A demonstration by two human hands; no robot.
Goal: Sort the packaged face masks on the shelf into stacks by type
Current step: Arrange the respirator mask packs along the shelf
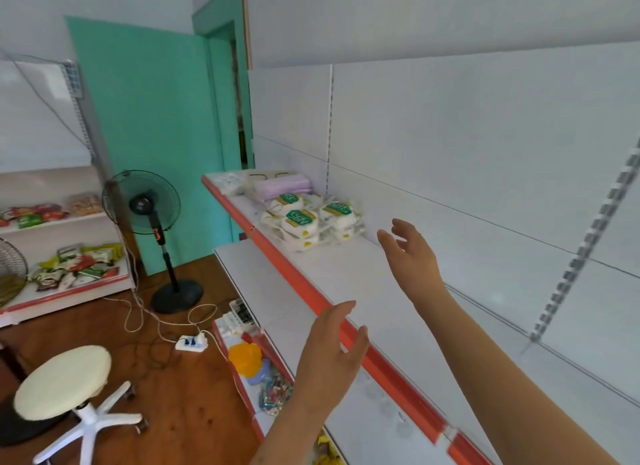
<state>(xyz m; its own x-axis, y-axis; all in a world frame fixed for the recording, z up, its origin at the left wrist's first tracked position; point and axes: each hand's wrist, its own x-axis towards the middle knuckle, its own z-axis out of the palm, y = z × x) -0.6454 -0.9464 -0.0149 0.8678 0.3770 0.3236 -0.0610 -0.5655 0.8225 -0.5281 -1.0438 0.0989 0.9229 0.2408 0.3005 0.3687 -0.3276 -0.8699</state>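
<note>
On the white shelf [346, 277] with an orange front edge, packaged face masks lie at the far left end. White N95 packs with green labels [304, 218] form a loose heap. Behind them sits a pack of lilac masks [284, 187], and a pale clear pack [228, 184] lies at the shelf's end. My right hand [408, 253] hovers over the shelf, to the right of the heap, fingers relaxed and empty. In front of the orange edge my left hand [329, 353] is raised, fingers straight, holding nothing.
A lower shelf [256, 371] carries small goods, a yellow item and coloured clips. A standing fan [145, 204], a power strip [192, 343] with cables and a white stool [65, 381] stand on the wooden floor. Another shelf unit with snack packs [76, 263] is at left.
</note>
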